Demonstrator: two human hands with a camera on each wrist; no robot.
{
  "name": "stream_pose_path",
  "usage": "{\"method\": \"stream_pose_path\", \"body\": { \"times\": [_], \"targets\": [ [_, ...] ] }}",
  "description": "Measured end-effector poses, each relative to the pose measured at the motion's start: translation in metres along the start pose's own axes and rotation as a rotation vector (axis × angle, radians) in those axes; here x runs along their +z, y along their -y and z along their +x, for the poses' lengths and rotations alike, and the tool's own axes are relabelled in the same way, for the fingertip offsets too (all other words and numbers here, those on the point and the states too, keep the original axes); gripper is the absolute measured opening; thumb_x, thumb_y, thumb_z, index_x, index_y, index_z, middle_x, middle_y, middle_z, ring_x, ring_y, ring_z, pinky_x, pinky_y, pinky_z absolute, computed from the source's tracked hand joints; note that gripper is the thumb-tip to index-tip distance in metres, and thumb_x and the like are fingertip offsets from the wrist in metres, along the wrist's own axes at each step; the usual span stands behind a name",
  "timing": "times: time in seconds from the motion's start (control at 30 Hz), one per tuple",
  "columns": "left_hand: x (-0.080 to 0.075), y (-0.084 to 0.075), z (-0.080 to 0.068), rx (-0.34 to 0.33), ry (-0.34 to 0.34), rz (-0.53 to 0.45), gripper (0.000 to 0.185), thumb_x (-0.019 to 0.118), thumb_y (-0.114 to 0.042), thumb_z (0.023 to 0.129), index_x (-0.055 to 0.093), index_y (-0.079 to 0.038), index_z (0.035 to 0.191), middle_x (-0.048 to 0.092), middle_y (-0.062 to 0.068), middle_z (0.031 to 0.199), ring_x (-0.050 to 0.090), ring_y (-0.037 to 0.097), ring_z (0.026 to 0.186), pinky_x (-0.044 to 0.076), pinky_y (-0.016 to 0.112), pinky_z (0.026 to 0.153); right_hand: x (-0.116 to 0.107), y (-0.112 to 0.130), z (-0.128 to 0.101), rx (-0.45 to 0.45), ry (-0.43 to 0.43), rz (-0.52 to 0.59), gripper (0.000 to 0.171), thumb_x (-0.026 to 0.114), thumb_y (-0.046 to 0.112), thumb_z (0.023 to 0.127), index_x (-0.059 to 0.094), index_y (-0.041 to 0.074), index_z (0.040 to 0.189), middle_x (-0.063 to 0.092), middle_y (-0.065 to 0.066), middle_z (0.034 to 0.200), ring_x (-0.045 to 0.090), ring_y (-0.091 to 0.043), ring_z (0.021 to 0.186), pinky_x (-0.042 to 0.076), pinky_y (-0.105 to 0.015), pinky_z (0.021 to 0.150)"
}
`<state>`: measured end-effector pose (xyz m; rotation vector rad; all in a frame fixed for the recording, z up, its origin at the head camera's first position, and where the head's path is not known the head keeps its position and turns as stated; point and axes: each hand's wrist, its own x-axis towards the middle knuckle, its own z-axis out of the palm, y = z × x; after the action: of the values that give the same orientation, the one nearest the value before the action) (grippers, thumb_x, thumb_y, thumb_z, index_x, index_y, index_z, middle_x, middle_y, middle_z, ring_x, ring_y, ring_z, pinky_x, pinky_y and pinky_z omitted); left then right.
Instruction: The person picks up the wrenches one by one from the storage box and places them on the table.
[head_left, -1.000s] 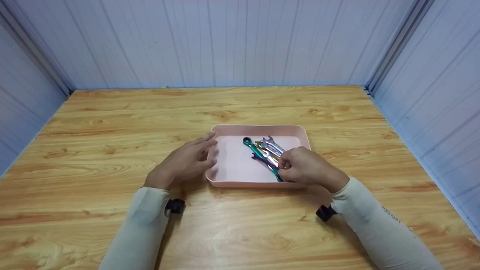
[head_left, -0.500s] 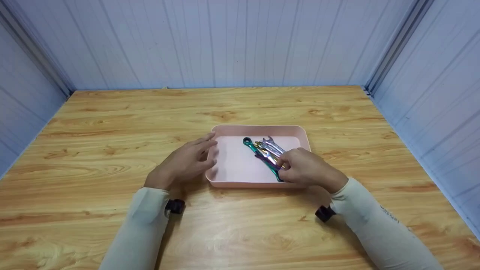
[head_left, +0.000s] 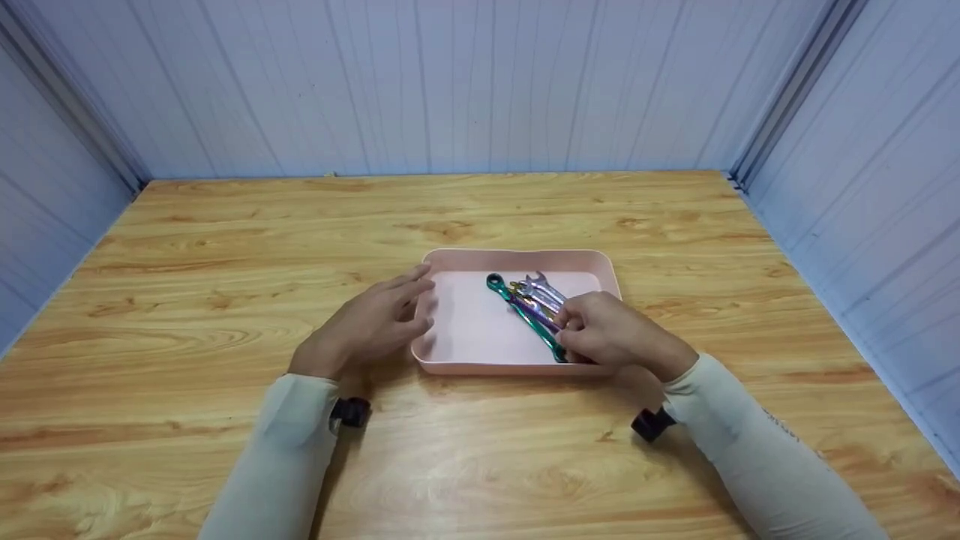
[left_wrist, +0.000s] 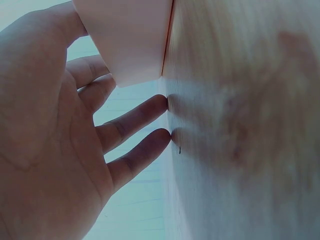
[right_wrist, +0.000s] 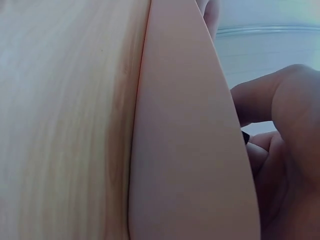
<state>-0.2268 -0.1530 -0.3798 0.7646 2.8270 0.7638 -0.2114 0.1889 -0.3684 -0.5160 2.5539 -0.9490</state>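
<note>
Lying in the pink tray (head_left: 450,259) on the desk (head_left: 225,247), the wrenches (head_left: 529,300) seem pinched by the right hand (head_left: 611,334); the left hand (head_left: 371,326), fingers (left_wrist: 132,122) straight, touches the tray's side.

Head view looks down from above; both wrist views sit low, close against the tray (head_left: 517,259) and tabletop (head_left: 225,247).

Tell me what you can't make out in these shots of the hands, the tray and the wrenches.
- Near ends of the wrenches: head view, covered by the right hand; its grip is unclear.
- Wrench count and sizes: head view, overlapped and too small.
- Tray contents: right wrist view, the pink wall blocks them.
- Left hand contact with the tray: left wrist view, close and blurred; two fingertips touch the table.
</note>
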Motion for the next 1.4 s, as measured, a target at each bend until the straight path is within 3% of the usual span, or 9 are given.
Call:
{"method": "stream_pose_path", "body": {
  "times": [0.3,0.7,0.93,1.1,1.4],
  "targets": [
    [0.0,0.0,-0.001,0.005,-0.007,-0.006,0.058,0.059,-0.034,0.1,0.045,-0.012,0.152,0.022,-0.005,0.165,0.026,0.023,0.148,0.028,0.046,0.116,-0.001,-0.002,0.0,-0.016,-0.033,0.095,0.008,0.059,0.01,0.094,0.059,0.003,0.097,0.069,-0.003,0.065,0.064,-0.015,0.059,0.043,-0.025,0.049],
    [0.0,0.002,-0.001,0.03,-0.01,-0.026,0.058,0.058,-0.033,0.1,0.046,-0.01,0.152,0.024,-0.003,0.164,0.027,0.019,0.148,0.029,0.043,0.116,-0.007,-0.008,0.001,-0.018,-0.028,0.235,0.008,0.055,0.008,0.096,0.057,0.001,0.095,0.07,-0.011,0.067,0.066,-0.022,0.057,0.035,-0.024,0.038],
    [-0.001,0.002,-0.001,0.039,-0.011,-0.018,0.058,0.059,-0.031,0.1,0.045,-0.009,0.152,0.024,-0.001,0.164,0.028,0.022,0.148,0.03,0.045,0.116,-0.011,-0.012,0.003,-0.053,-0.039,0.329,0.013,0.059,0.009,0.098,0.059,-0.003,0.094,0.069,-0.011,0.065,0.068,-0.019,0.06,0.052,-0.029,0.055],
    [-0.001,0.001,-0.001,0.04,-0.014,-0.024,0.059,0.06,-0.031,0.1,0.045,-0.009,0.152,0.024,0.0,0.164,0.028,0.023,0.148,0.03,0.046,0.116,-0.015,-0.013,0.002,-0.046,-0.055,0.389,0.015,0.06,0.011,0.098,0.06,-0.004,0.096,0.068,-0.012,0.065,0.068,-0.019,0.061,0.055,-0.031,0.064],
    [-0.001,0.002,0.0,0.022,-0.006,-0.025,0.059,0.059,-0.033,0.101,0.044,-0.011,0.153,0.023,-0.003,0.165,0.027,0.02,0.148,0.029,0.045,0.116,-0.021,-0.014,0.0,-0.043,-0.051,0.469,0.016,0.054,0.009,0.1,0.059,-0.006,0.102,0.069,-0.013,0.069,0.07,-0.018,0.065,0.054,-0.029,0.064]
  ]
}}
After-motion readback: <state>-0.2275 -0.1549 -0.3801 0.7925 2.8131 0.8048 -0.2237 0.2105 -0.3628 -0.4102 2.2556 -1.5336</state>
